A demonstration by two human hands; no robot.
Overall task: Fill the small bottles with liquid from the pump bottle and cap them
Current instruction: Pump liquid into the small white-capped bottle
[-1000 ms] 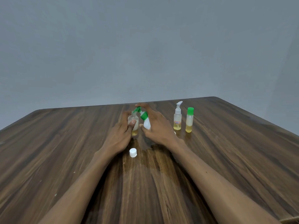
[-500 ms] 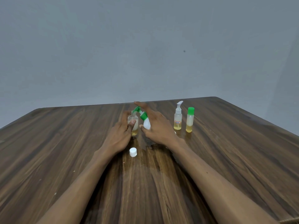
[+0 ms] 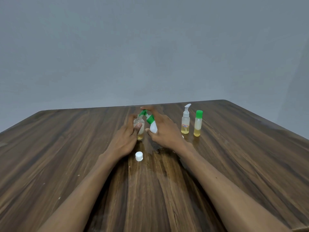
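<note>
**Green spout held over the open neck of the small bottle**

The left hand point(image 3: 127, 139) curls round a small clear round-shouldered bottle point(image 3: 140, 127) that stands upright on the dark wood-grain table point(image 3: 66, 148), thumb across its front and fingers behind. A shallow layer of yellow liquid shows at the bottle's base; its neck is open.

The right hand point(image 3: 164, 131) grips a white pump bottle with a green collar and green spout point(image 3: 152, 125). The thumb sits low on the white body and the index finger reaches out over the top of the pump head. The pump bottle is tilted, its long axis leaning up and to the left, so the spout tip lies right at or just above the open neck. Whether the tip touches the rim cannot be told from this view.

This spout-over-neck alignment is what the coming press depends on. The small bottle lies immediately left of the pump, and the right index finger is already the nearer one to press down. If the tilt drifts, liquid would likely land on the table, where a wet sheen already shows near the hands.

A small white ribbed screw cap point(image 3: 139, 156) lies on the table just nearer the person than the left hand, apart from it. To the right stand a clear bottle with a white pump top point(image 3: 185, 122) and a clear bottle with a green cap point(image 3: 197, 123), side by side, both part filled with yellow liquid.
</note>
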